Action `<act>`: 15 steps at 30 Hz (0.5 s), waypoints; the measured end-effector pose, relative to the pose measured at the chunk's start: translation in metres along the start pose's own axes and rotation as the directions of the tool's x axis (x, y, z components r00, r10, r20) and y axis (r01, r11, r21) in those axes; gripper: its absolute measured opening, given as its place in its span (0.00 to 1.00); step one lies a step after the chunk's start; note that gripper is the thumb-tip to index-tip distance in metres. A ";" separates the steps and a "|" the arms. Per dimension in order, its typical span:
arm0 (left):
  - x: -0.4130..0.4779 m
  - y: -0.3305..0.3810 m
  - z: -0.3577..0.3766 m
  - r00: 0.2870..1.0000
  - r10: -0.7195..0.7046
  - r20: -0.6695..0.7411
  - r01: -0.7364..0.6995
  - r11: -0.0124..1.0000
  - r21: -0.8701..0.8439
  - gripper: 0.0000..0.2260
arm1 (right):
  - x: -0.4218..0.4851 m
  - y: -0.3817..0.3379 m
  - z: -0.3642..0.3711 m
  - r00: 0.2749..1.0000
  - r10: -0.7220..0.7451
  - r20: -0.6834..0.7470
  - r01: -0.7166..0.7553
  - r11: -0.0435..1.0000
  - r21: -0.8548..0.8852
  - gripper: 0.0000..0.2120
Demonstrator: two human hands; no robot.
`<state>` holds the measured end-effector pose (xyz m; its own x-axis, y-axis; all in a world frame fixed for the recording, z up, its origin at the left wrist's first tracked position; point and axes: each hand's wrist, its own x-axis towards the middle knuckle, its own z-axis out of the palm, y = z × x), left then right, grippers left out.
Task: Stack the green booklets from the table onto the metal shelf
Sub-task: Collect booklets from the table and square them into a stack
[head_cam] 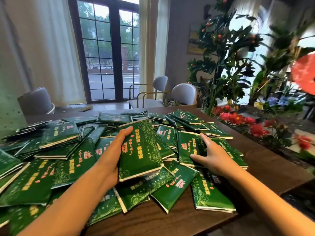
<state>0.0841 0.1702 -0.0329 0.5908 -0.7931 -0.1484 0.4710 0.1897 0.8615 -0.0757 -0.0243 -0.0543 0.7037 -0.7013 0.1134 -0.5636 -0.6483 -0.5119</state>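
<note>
Several green booklets (pixel 56 155) with gold and pink print lie in a loose heap over the dark wooden table (pixel 265 167). My left hand (pixel 114 155) holds one booklet (pixel 141 149) lifted above the heap, fingers along its left edge and palm under it. My right hand (pixel 211 155) reaches onto another booklet (pixel 189 149) in the heap, thumb at its near edge and fingers curled over its right side. No metal shelf shows in the view.
Three grey chairs (pixel 184 94) stand beyond the table before a tall window (pixel 109 53). Leafy plants and red flowers (pixel 237 118) crowd the table's right side. The table's bare wood shows at the front right corner.
</note>
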 end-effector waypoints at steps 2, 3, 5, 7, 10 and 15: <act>-0.001 0.001 0.001 1.000 0.007 0.003 -0.007 1.000 -0.005 0.14 | -0.001 -0.002 -0.002 0.999 0.042 -0.001 -0.041 0.989 0.139 0.41; -0.001 0.001 0.001 1.000 0.012 0.005 -0.012 1.000 -0.011 0.14 | 0.000 -0.002 -0.002 0.998 0.056 0.002 -0.055 0.976 0.210 0.40; -0.002 0.001 0.001 1.000 0.027 -0.002 -0.027 0.999 -0.024 0.13 | -0.001 -0.002 -0.002 0.998 0.067 -0.006 -0.062 0.946 0.319 0.37; -0.003 0.001 0.002 0.999 0.036 -0.008 -0.036 0.999 -0.032 0.13 | -0.001 0.000 -0.001 0.996 0.051 -0.073 -0.024 0.943 0.333 0.37; -0.003 0.001 0.001 0.999 0.029 -0.014 -0.030 0.999 -0.028 0.12 | -0.001 -0.001 0.000 0.985 0.007 -0.173 0.050 0.945 0.323 0.36; -0.002 0.001 0.000 0.999 0.039 -0.035 -0.040 0.999 -0.023 0.11 | 0.004 -0.007 0.002 0.962 -0.010 -0.274 0.126 0.903 0.411 0.33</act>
<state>0.0836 0.1720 -0.0314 0.6312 -0.7644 -0.1317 0.4622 0.2343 0.8552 -0.0682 -0.0218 -0.0518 0.5640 -0.7491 0.3475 -0.2425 -0.5525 -0.7975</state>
